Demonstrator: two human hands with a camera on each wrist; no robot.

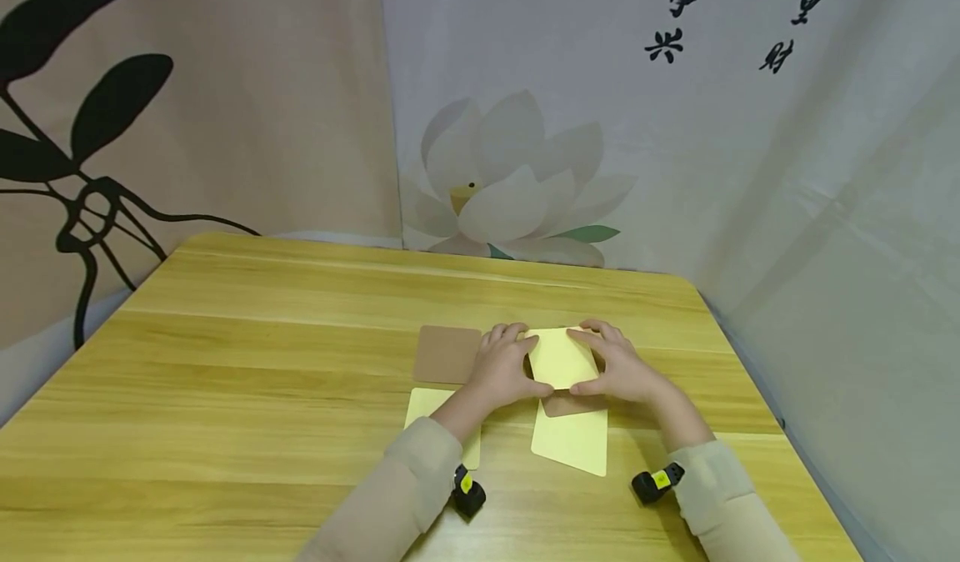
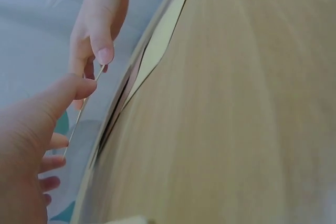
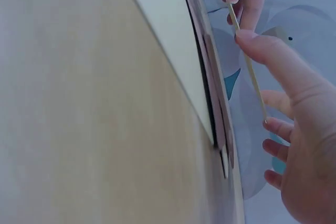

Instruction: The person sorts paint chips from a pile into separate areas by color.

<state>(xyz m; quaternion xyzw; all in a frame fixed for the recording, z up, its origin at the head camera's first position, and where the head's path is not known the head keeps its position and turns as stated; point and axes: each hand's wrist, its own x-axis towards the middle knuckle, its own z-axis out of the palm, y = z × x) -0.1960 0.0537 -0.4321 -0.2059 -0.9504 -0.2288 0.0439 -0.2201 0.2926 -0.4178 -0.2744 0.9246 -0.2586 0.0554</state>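
My left hand (image 1: 504,368) and my right hand (image 1: 621,368) hold a thin pale yellow card (image 1: 562,360) between them. Thumb and fingers of each hand pinch it at opposite sides. Both wrist views show the card edge-on, raised above the table. Beneath it in the head view, a brown card (image 1: 573,403) shows partly, overlapping a yellow card (image 1: 576,441) that lies nearer me. Left of the hands is another brown card (image 1: 447,355). Below that one lies a second yellow card (image 1: 427,403) on the table, partly hidden by my left forearm.
The wooden table (image 1: 225,395) has rounded far corners. Behind it hangs a curtain (image 1: 510,62) printed with a lotus and dark characters. A black wrist device (image 1: 468,495) sits by the left cuff, and another black wrist device (image 1: 654,485) by the right.
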